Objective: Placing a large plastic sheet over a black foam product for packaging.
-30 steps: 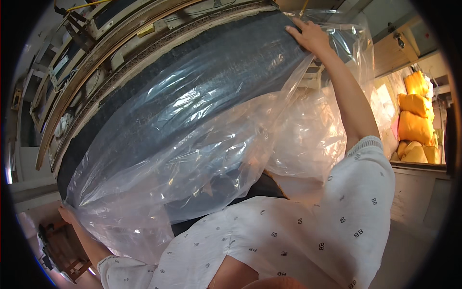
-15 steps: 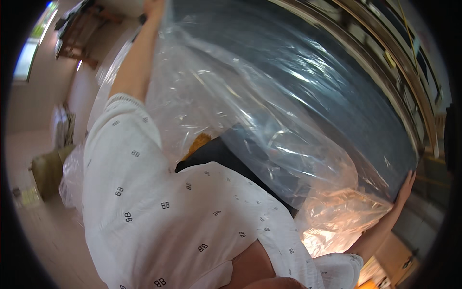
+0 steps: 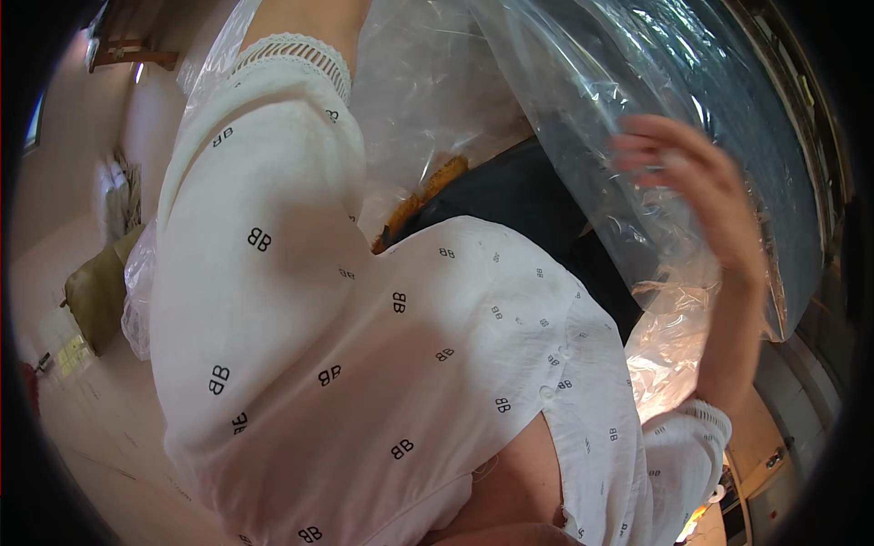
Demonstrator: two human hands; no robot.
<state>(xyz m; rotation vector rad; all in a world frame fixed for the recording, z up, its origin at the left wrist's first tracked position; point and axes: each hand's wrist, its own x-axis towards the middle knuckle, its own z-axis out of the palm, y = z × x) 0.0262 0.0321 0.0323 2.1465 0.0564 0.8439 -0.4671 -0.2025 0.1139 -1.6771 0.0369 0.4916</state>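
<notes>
A large dark blue-grey panel or pad (image 3: 774,118), wrapped in clear plastic sheeting (image 3: 583,100), leans in front of me on the upper right. My left forearm (image 3: 305,23) stretches up past the top edge, so the left hand is out of sight. My right hand (image 3: 683,177) is raised before the plastic, slightly smeared by motion. Its fingers point left, loosely bent and a little apart, and no object shows in them. Whether the fingertips touch the film I cannot tell. Loose, crumpled plastic (image 3: 674,350) hangs below the right hand and glows in warm light.
Racks with long rails (image 3: 819,100) stand behind the panel at right. A wooden cabinet door (image 3: 760,446) is at the lower right. On the left are an olive-brown block-shaped thing (image 3: 98,296) and a wooden piece of furniture (image 3: 132,55) near a window.
My right hand has left the panel's lower right edge and come up and inward before the plastic. The left hand has passed out of view at the top. The view has shifted.
</notes>
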